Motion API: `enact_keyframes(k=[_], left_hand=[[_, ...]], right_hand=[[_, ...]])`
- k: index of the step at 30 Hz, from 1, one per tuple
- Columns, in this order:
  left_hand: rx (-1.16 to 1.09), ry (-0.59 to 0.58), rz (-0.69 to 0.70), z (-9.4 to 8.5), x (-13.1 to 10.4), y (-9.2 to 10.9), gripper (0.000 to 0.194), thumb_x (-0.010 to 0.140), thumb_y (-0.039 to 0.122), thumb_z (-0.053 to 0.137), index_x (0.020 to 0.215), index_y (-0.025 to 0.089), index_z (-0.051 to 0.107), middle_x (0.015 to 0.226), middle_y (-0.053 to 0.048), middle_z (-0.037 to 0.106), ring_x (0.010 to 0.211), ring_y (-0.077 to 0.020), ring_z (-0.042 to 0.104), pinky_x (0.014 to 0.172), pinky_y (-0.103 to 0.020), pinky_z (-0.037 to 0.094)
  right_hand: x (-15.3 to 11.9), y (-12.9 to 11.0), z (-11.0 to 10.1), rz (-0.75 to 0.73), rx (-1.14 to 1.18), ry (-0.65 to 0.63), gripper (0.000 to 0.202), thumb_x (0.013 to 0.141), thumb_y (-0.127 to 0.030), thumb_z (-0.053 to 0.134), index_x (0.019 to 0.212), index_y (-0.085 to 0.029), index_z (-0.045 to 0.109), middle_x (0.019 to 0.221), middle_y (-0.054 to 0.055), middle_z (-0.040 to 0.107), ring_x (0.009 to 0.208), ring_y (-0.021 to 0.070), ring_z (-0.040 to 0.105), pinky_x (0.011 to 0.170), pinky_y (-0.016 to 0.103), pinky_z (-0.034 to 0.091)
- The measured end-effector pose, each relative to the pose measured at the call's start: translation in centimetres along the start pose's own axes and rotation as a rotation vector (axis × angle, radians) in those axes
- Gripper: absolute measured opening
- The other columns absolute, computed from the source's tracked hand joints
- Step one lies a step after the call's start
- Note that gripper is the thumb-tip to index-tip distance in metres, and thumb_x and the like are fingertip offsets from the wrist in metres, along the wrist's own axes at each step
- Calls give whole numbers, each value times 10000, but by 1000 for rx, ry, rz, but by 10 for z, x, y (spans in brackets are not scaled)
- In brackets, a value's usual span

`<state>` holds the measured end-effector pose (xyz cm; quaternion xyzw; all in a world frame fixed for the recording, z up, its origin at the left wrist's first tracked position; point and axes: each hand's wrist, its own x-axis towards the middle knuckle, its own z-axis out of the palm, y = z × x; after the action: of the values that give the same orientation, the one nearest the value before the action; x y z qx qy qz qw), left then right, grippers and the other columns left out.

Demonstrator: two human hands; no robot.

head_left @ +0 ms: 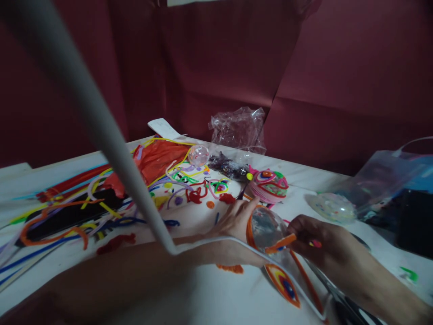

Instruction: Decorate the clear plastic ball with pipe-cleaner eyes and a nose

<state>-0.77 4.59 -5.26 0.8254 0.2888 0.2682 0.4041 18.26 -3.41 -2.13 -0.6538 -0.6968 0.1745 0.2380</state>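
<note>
My left hand (237,219) is closed around the side of a clear plastic ball (270,225), which has orange pipe cleaner along its left edge. Between the fingers of my right hand (309,241) is the end of an orange pipe cleaner (281,243), lying across the front of the ball. Just below the ball, a leaf-shaped coil (283,285) of orange, yellow and blue pipe cleaner rests on the white table. A second ball (269,187), wrapped in pink, red and green, stands behind my hands.
A grey bar (111,135) crosses the view close to the camera. Scissors (333,291) lie under my right forearm. Pipe cleaners (61,216) and a red bag (162,158) cover the left side. A crumpled clear bag (238,128) stands at the back; a dotted clear ball (333,206) sits right.
</note>
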Motion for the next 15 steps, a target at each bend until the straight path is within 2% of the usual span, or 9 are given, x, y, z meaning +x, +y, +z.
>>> enact_keyframes(k=[5, 9, 15], left_hand=[[-23, 25, 4, -1, 1, -4, 1049, 509, 340, 752, 1395, 269, 196, 1319, -74, 381, 1237, -269, 385, 1031, -438, 355], [-39, 48, 18, 0, 2, -7, 1045, 506, 338, 749, 1395, 249, 207, 1331, -74, 382, 1248, -271, 370, 1047, -432, 338], [-38, 40, 13, 0, 6, -11, 1035, 503, 334, 755, 1390, 249, 228, 1336, -77, 376, 1248, -293, 367, 1055, -419, 332]], right_hand=[[-2, -5, 8, -63, 49, 99, 150, 824, -346, 458, 808, -210, 521, 747, 32, 630, 673, 211, 582, 600, 305, 448], [-2, -6, 15, -63, 69, 194, 165, 808, -348, 455, 769, -214, 543, 688, 21, 631, 606, 202, 583, 539, 287, 439], [-3, -10, 18, -117, 48, 248, 170, 796, -327, 439, 719, -224, 549, 606, -11, 598, 530, 177, 548, 489, 254, 408]])
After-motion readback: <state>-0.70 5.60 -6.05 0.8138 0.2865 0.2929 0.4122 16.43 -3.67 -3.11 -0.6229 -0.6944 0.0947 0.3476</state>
